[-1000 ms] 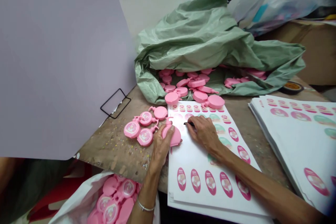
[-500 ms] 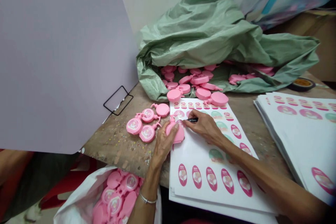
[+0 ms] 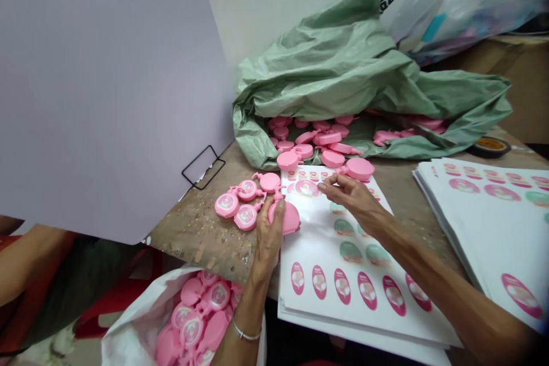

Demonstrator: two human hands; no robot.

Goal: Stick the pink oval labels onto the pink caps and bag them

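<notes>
My left hand (image 3: 269,234) grips a pink toy pump bottle (image 3: 286,217), its plain round face turned up and the thumb near its neck. Fingers of my right hand (image 3: 343,191) are pinched at the right edge of a round pink-and-white sticker (image 3: 306,187), above the upper part of a sticker sheet (image 3: 309,246). Green and pink oval stickers remain on that sheet. Left of my left hand, several pink bottles lie in a cluster; one bottle (image 3: 226,205) has a round picture label on its face, while a bottle at the back (image 3: 270,182) is plain.
A green sack (image 3: 326,80) spills pink bottles at the back. Lower left, a white bag (image 3: 128,320) holds labelled bottles. More sheets (image 3: 472,229) are stacked at right, near a tape roll (image 3: 489,146). A grey panel (image 3: 107,97) rises at left; another person's arm (image 3: 34,263) shows beneath.
My right hand has risen slightly and moved right, away from the bottle. The black tool at its fingers no longer shows. My left hand still holds the bottle, and the view has shifted a little.
</notes>
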